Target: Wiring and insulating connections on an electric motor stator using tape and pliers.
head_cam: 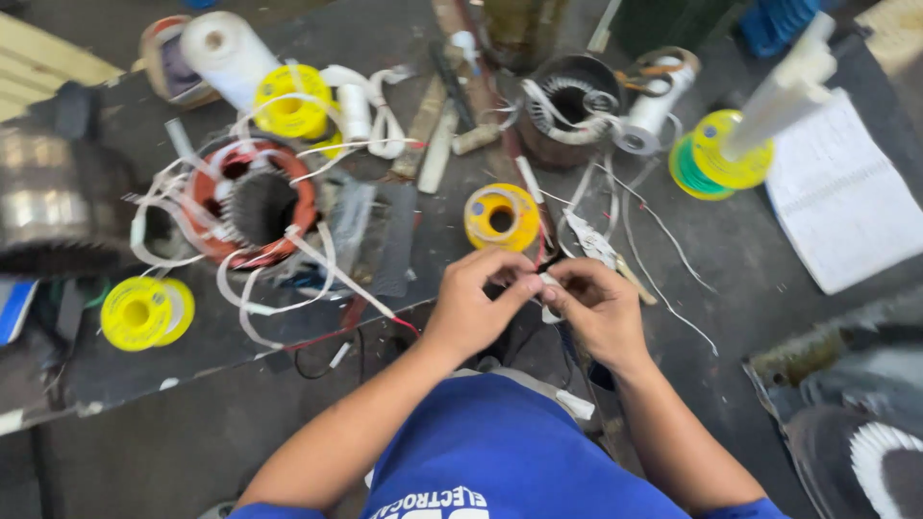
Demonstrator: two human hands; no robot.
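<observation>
White sleeving, seemingly pinched by both hands' fingers.

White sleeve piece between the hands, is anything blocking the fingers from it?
Nothing visible does. Left hand and right hand already meet at the white sleeve piece, fingertips pinching it.

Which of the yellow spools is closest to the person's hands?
The yellow spool lying just above the hands, its hole facing up; the other yellow spools sit farther off toward the bench's edges.
</observation>
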